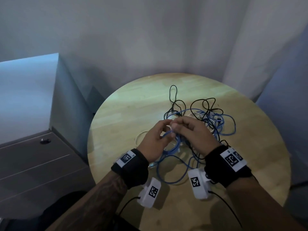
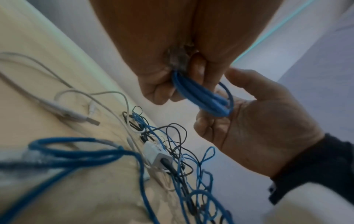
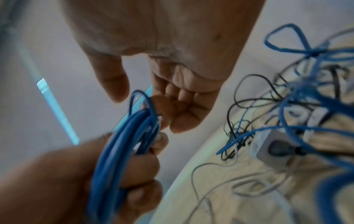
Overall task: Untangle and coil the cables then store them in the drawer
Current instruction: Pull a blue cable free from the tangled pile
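- Left hand (image 1: 154, 141): fingers curled round a bundle of blue cable loops (image 3: 122, 145); the left wrist view shows the loops emerging from the closed fist (image 2: 162, 63).
- Right hand (image 1: 191, 134): positioned at 3 o'clock of the left hand, fingertips touching it. Thumb and fingers are bent toward the top of the bundle; the right wrist view shows the fingertips (image 3: 184, 115) at a thin blue loop at the bundle's upper end. A firm pinch cannot be confirmed.
- Blue cable (image 1: 176, 147): the held loops sit between the two hands, above the table surface. The rest of the cable trails down toward 6 o'clock of the hands and lies in wide loops on the table, between the two wrists.
- Tangled pile (image 1: 206, 117): black, blue and white cables lie intertwined on the table at 1 to 2 o'clock of the hands, just beyond the right hand. A black loop (image 1: 173, 92) extends toward 12 o'clock.
- White adapter block (image 2: 159, 156): lies inside the pile, with a black plug inserted.
- White cable (image 1: 139, 139): a loop lies on the table at 9 o'clock of the left hand.
- Round wooden table (image 1: 116, 117): carries all cables.
- Drawer unit (image 1: 33, 164): stands at 9 o'clock of the table, well apart from the hands; drawers closed.
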Tool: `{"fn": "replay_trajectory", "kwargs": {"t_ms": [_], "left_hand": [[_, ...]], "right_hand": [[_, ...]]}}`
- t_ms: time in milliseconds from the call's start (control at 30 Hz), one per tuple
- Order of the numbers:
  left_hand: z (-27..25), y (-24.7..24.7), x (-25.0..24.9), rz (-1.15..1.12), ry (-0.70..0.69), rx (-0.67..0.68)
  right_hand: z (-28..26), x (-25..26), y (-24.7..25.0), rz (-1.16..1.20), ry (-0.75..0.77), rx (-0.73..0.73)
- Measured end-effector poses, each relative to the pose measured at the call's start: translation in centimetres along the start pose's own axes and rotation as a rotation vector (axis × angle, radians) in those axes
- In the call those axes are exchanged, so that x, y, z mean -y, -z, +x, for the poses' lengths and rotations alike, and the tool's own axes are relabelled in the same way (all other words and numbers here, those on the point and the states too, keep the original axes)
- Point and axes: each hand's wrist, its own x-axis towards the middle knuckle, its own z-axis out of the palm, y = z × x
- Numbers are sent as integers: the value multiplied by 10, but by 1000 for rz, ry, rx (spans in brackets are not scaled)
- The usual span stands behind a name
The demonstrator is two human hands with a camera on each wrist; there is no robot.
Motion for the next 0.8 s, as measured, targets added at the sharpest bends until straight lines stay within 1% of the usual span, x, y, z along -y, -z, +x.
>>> {"fn": "replay_trajectory", "kwargs": {"t_ms": [33,67,133,167,300,367,467,533,567,667,733,800], "left_hand": [[0,1,0,23,-13,-6],[0,2,1,42,-28,-14],[-1,3,-1,58,-32,-23],[-2,3,-4,47,-13,-16],[-2,8,-15,-122,168,28],[-1,10,-17,-126,182,54],[-5,7,-22,-136,150,103],[-6,4,-21,-116,121,132],[-7,3,-19,-88,99,143],[-7,6,-9,29,30,132],[-8,9,-8,47,6,62],[-10,10,-10,20,-29,-16]], "right_hand": [[0,1,1,25,-28,16],[1,1,1,-7,-36,31],[1,3,2,-94,-9,39],[1,4,2,-101,10,14],[7,2,6,-80,46,-202],[8,4,4,-67,69,-279],[15,7,0,14,74,-421],[23,9,4,134,43,-529],[27,9,6,183,28,-560],[30,7,5,230,11,-564],[27,8,3,200,22,-541],[24,14,1,157,60,-518]]}}
